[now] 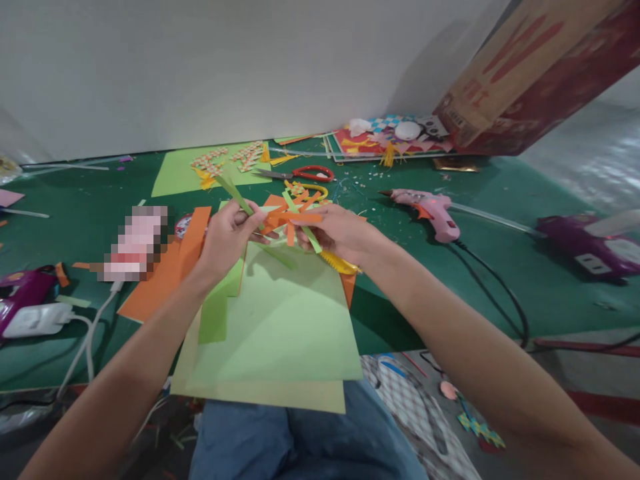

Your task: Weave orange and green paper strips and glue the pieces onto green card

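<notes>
My left hand (233,230) pinches a green paper strip (233,190) that sticks up past the fingers. In my right hand (340,233), closed fingers grip orange paper strips (295,219) crossed with a light green one, forming a small woven piece between both hands. Which fingers press on which strip is partly hidden. Below the hands lie pale green paper sheets (285,320), overhanging the table's front edge. A yellow-handled tool (340,262) lies beneath my right hand. Just beyond, yellow scissor handles (317,191) show among orange strips.
Red-handled scissors (313,174) lie behind the hands, near woven paper pieces (247,157) with yellow tassels. A pink glue gun (433,210) with a cord rests at right, before a purple power strip (590,247). Orange sheets (155,277) and a blurred phone-like object (137,240) are at left.
</notes>
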{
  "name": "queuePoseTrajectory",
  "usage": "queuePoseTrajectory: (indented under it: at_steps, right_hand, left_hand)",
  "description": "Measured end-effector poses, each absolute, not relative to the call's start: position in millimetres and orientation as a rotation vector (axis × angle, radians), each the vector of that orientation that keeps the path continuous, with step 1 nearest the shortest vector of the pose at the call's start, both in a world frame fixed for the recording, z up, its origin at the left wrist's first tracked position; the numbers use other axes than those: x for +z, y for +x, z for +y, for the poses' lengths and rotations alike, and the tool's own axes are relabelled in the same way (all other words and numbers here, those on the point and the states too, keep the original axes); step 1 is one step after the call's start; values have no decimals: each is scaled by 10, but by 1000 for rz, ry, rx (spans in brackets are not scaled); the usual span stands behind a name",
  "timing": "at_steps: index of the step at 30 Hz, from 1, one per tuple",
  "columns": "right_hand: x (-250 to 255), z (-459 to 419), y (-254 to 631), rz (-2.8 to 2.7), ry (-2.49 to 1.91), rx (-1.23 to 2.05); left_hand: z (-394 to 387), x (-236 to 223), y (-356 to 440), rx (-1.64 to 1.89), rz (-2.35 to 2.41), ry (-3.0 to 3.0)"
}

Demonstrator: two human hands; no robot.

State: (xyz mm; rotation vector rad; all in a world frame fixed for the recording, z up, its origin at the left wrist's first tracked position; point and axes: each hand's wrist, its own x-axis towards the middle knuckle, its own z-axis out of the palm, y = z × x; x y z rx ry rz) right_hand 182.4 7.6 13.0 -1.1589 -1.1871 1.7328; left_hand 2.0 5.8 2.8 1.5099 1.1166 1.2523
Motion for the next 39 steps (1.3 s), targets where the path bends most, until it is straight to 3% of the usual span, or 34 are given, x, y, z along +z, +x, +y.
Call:
queuePoseTrajectory:
  at_steps: [9,39]
  right_hand:
    - [89,46,1799,-1659,-1247,1307]
    - [133,-20,1788,-2004,-1194,1016]
  left_hand:
    - [76,21,29,1268,1091,1430]
    - [73,47,29,1339,1115,1337]
